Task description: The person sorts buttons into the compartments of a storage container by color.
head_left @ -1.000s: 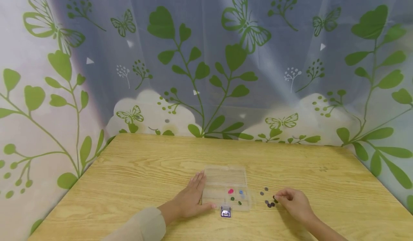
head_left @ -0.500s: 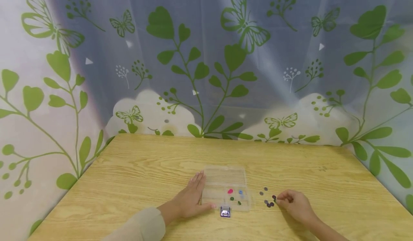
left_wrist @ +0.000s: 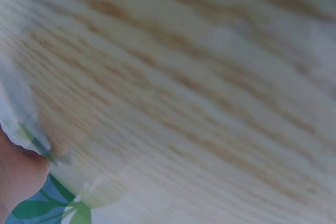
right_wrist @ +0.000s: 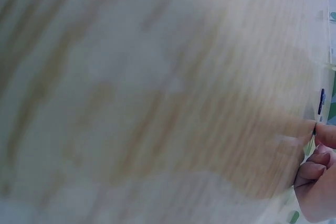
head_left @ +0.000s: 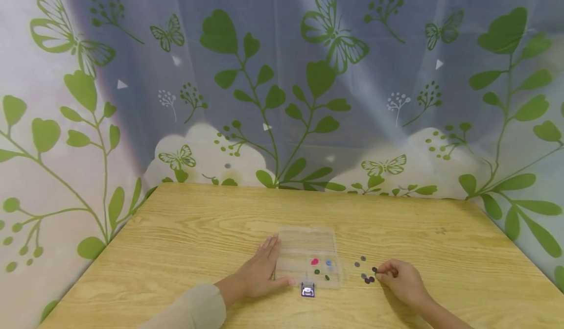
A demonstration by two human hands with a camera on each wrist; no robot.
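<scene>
A clear plastic box (head_left: 304, 239) lies with its lid folded back on the table. In its front compartments are red buttons (head_left: 315, 261), blue buttons (head_left: 328, 263) and dark green buttons (head_left: 317, 271). My left hand (head_left: 260, 270) rests along the box's left side, fingers straight and thumb at the front corner. To the right of the box, my right hand (head_left: 403, 279) pinches a small dark button (right_wrist: 315, 129) between thumb and fingertips, mostly hidden by them. Several loose dark buttons (head_left: 367, 280) lie just left of those fingertips.
A small purple-edged piece with a shiny face (head_left: 308, 290) sits at the box's front edge. The wooden table (head_left: 211, 211) reaches back to a curtain (head_left: 282, 74) printed with leaves and butterflies. A faint greyish patch (head_left: 441, 231) shows at the far right.
My right fingertips have drawn slightly right and toward me, uncovering one dark button at the edge of the loose group. The left hand and the box have stayed put.
</scene>
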